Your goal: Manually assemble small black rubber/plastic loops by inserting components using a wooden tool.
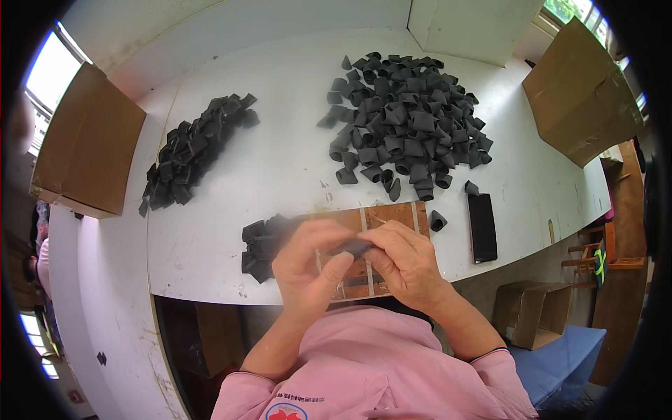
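The right hand (406, 262) has its thumb and fingers clamped on a small dark grey piece (355, 247) above the brown board (392, 214), while the left hand (306, 262) (blurred, so I cannot tell whether its fingers are closed) meets the piece's other end. On the white tabletop (294, 161), a large dark pile (413, 115) lies beyond the board, and a black phone (482, 229) to its right.

A dark-screened phone (482, 228) is laid on the white table (287, 154), near the front edge at right. Brown cardboard is noted on both sides — a left-hand box (87, 143) and a right-hand box (584, 94). Below, at right, an open carton (549, 308) is seen beside a blue object (560, 364) — kind undetermined. A window (562, 8) is partly shown at upper right.
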A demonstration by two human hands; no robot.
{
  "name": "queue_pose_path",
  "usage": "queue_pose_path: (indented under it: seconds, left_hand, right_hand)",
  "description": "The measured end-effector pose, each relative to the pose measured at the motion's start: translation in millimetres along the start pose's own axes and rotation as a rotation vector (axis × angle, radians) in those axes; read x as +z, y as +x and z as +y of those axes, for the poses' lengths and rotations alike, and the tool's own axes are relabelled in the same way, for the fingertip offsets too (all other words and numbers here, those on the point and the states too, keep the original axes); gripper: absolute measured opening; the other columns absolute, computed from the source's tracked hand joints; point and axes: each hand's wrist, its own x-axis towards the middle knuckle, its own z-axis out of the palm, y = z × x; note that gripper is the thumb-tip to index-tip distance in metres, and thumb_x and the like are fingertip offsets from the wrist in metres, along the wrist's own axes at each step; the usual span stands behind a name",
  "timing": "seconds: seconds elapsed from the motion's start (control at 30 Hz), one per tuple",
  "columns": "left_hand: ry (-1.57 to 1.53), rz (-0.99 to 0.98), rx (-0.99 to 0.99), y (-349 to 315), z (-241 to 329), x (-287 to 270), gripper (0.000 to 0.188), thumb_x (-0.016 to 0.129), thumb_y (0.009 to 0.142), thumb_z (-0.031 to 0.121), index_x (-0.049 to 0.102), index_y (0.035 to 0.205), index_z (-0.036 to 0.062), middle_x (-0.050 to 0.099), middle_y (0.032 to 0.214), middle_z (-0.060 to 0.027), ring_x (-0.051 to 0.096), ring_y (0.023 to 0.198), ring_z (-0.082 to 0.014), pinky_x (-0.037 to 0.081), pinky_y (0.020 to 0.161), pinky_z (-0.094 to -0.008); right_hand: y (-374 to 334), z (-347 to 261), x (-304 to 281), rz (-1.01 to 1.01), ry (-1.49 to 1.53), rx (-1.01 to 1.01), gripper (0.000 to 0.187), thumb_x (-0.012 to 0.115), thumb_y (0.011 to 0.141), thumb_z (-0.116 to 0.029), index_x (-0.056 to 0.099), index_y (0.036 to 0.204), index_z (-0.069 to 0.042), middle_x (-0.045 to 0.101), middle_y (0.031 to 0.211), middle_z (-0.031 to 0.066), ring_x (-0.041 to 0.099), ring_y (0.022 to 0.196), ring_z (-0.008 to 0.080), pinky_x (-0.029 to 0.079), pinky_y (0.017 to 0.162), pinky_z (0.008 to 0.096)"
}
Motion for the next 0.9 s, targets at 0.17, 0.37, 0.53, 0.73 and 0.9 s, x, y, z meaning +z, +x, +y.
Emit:
queue_pose_path:
  seconds: [0.17,0.37,0.53,0.73,0.9]
  left_hand:
    - [-0.128,0.014,-0.129,-0.4,3.6,-2.5,0.010,0.061,0.078,0.007,0.058,0.080,-0.0023,0.055,0.085,-0.0114,0.051,0.077,-0.0162,0.041,0.071,-0.0270]
    - [-0.159,0.014,-0.148,-4.6,-3.0,-1.9,0.009,0.061,0.078,0.007,0.059,0.078,-0.0019,0.055,0.083,-0.0113,0.050,0.076,-0.0161,0.042,0.070,-0.0267]
    - [0.134,-0.099,0.011,0.8,-0.2,2.8,0.012,0.063,0.076,0.007,0.060,0.083,-0.0026,0.056,0.085,-0.0106,0.051,0.077,-0.0146,0.041,0.067,-0.0242]
    - [0.354,-0.211,0.116,1.4,-4.4,-1.2,0.018,0.065,0.071,0.001,0.062,0.089,0.0009,0.058,0.085,-0.0092,0.054,0.071,-0.0145,0.044,0.061,-0.0228]
    - [0.368,-0.205,0.108,6.3,-15.1,-5.2,0.020,0.061,0.069,-0.006,0.061,0.087,0.0019,0.060,0.083,-0.0093,0.059,0.069,-0.0159,0.046,0.060,-0.0231]
  right_hand:
    - [10.3,-5.7,-4.3,-0.022,-0.282,-0.111,0.021,0.067,0.066,-0.008,0.056,0.083,0.001,0.052,0.068,0.0078,0.050,0.056,0.0202,0.040,0.044,0.0290]
    - [14.4,0.2,-10.1,-0.169,-0.267,-0.117,0.020,0.065,0.058,0.001,0.056,0.076,-0.001,0.048,0.063,0.0046,0.049,0.054,0.0192,0.038,0.042,0.0291]
    - [-12.3,18.1,7.9,-0.139,-0.312,-0.045,0.018,0.066,0.064,-0.014,0.051,0.072,-0.006,0.044,0.061,0.0042,0.048,0.055,0.0203,0.039,0.047,0.0312]
    - [-25.8,-0.3,-17.2,-0.152,-0.030,0.187,0.026,0.070,0.062,-0.015,0.055,0.082,-0.004,0.052,0.069,0.0052,0.053,0.059,0.0203,0.043,0.050,0.0322]
    - [3.3,1.0,-4.1,-0.013,-0.183,0.014,0.015,0.065,0.067,-0.009,0.054,0.074,-0.004,0.048,0.064,0.0048,0.051,0.058,0.0193,0.041,0.047,0.0296]
